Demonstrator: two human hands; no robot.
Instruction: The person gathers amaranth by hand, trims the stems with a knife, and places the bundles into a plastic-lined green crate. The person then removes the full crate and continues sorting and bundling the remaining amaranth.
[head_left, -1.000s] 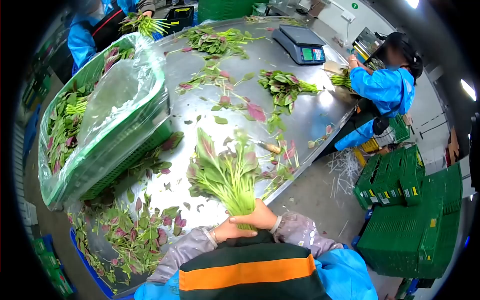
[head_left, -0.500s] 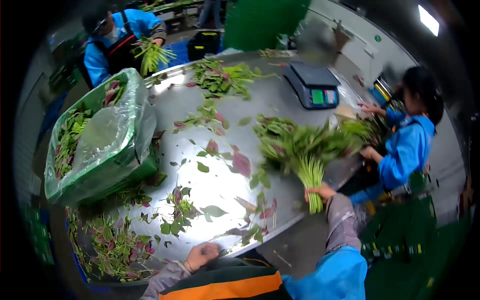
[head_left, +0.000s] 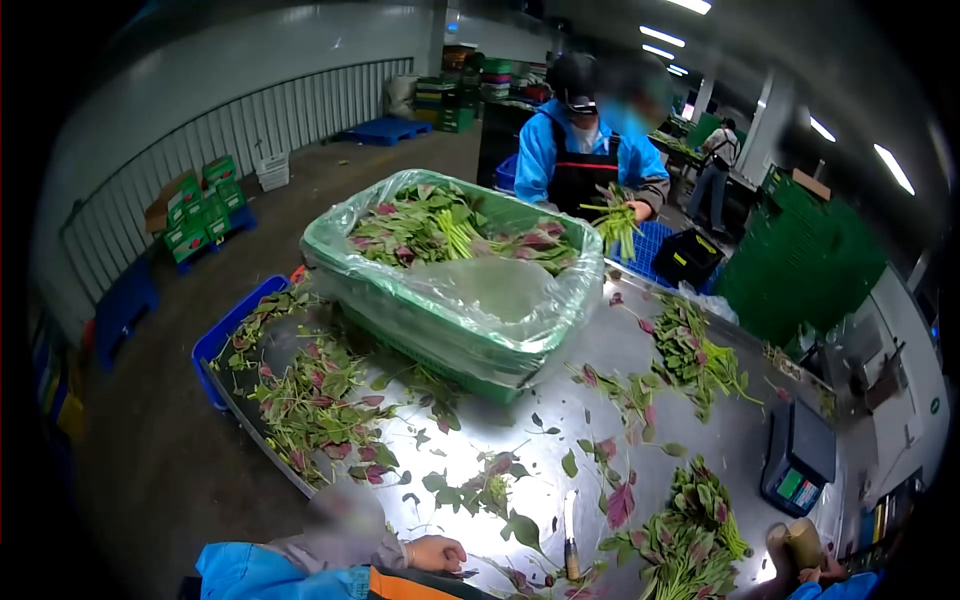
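Note:
My left hand (head_left: 435,553) rests at the near table edge, its fingers curled in and no item visible in them. A small dark piece lies by the fingertips. Out of frame is my right hand. To the right of my left hand, a knife (head_left: 571,545) lies on the metal table (head_left: 420,515) beside loose leaves. Bunched leafy greens (head_left: 680,555) with purple-tinged leaves and pale stems lie at the near right. Trimmed leaves (head_left: 490,487) are scattered ahead of my left hand.
A green crate (head_left: 450,345) lined with clear plastic holds greens. Leaf scraps (head_left: 320,400) pile at the left. A scale (head_left: 800,455) stands at the right, near another person's hand (head_left: 820,575). Across the table, a person (head_left: 590,150) holds stems.
The view has swung left. My right hand, earlier gripping a bunch of greens by the stems, is out of frame. Greens lie on the table at the near right. My left hand stays curled.

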